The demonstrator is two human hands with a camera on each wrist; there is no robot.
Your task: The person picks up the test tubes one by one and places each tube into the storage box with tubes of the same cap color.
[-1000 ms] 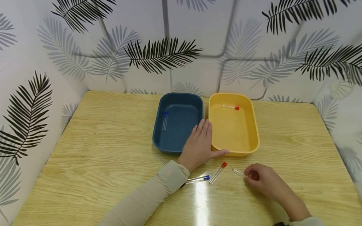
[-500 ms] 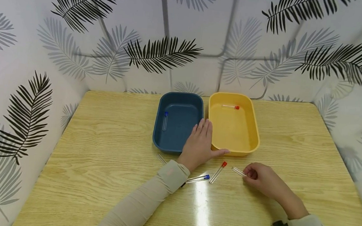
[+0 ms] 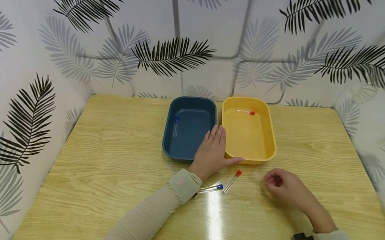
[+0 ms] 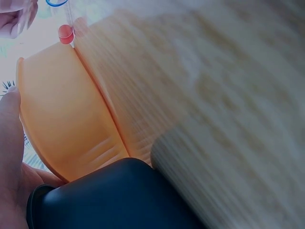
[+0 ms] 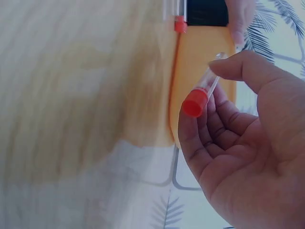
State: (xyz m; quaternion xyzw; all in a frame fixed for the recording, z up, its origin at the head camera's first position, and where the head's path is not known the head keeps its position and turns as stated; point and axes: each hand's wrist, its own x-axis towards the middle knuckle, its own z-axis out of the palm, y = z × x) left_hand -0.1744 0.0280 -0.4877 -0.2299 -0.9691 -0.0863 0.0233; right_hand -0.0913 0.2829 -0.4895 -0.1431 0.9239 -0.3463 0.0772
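Observation:
My right hand (image 3: 285, 187) pinches a clear test tube with a red cap (image 5: 195, 104) between thumb and fingers, just above the table in front of the yellow bin (image 3: 248, 139). In the head view that tube is faint and blurred. With fingers straight, my left hand (image 3: 210, 151) rests on the adjoining rims of the yellow bin and the dark blue bin (image 3: 194, 139), its thumb along the yellow bin's near rim. A blue-capped tube (image 3: 176, 128) lies in the blue bin and a red-capped tube (image 3: 245, 111) in the yellow one.
Between the hands, a red-capped tube (image 3: 231, 182) and a blue-capped tube (image 3: 211, 188) lie on the wooden table (image 3: 109, 147). Another clear tube (image 3: 172, 167) is partly hidden by the left sleeve. A leaf-patterned curtain (image 3: 203, 72) stands behind the bins.
My right hand has risen slightly and shifted a little right with the test tube, which is now blurred. The left hand has stayed on the bins' rims.

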